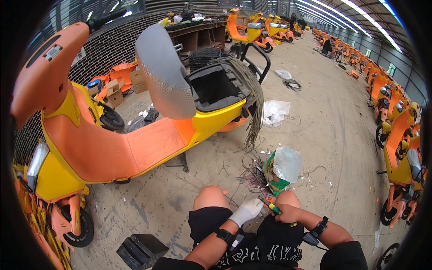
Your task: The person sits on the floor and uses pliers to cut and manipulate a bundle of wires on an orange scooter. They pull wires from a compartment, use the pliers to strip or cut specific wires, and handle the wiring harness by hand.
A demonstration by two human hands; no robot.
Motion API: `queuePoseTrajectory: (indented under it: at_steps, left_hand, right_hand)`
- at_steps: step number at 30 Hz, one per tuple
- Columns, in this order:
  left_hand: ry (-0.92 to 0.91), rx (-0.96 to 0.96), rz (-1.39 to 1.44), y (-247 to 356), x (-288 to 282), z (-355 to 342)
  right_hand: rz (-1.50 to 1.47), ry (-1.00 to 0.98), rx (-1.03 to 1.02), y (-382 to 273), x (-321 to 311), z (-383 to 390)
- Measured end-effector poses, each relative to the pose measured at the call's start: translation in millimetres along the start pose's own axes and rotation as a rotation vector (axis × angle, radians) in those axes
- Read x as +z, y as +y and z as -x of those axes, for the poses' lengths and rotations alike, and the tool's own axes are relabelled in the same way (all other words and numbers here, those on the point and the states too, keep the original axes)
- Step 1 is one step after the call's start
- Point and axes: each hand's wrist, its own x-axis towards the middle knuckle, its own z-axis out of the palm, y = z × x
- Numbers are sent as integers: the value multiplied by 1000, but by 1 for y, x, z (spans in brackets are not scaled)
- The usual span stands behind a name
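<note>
My left hand (247,211), in a white glove, is in front of my knees with its fingers closed. What it pinches, if anything, is too small to make out. My bare right hand (286,213) is wrapped round a pair of pliers (273,207) with green and yellow handles. The tool's dark jaws point left, close to the gloved fingertips. A small orange piece (269,199) shows beside the jaws. Just beyond my knees, a green and white sack (287,165) stands among loose wire scraps (250,178).
An orange and yellow scooter (157,137) stands ahead on the left, its grey seat (164,72) raised over a black storage bin (213,87). A cable bundle (255,94) hangs off its rear. A black box (142,252) lies at lower left. Scooters (398,148) line the right.
</note>
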Motion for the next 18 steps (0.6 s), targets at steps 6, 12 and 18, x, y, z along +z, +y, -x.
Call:
queuePoseTrajectory:
  at_steps: [6, 12, 18]
  left_hand:
    - [19, -127, 175, -9, 0, -1]
    - [57, -165, 519, 15, -14, 3]
    - [282, -60, 573, -5, -12, -9]
  right_hand:
    - [63, 140, -102, -8, 6, -6]
    - [-392, 209, 0, -6, 17, -11]
    - [-433, 191, 45, -4, 15, -47]
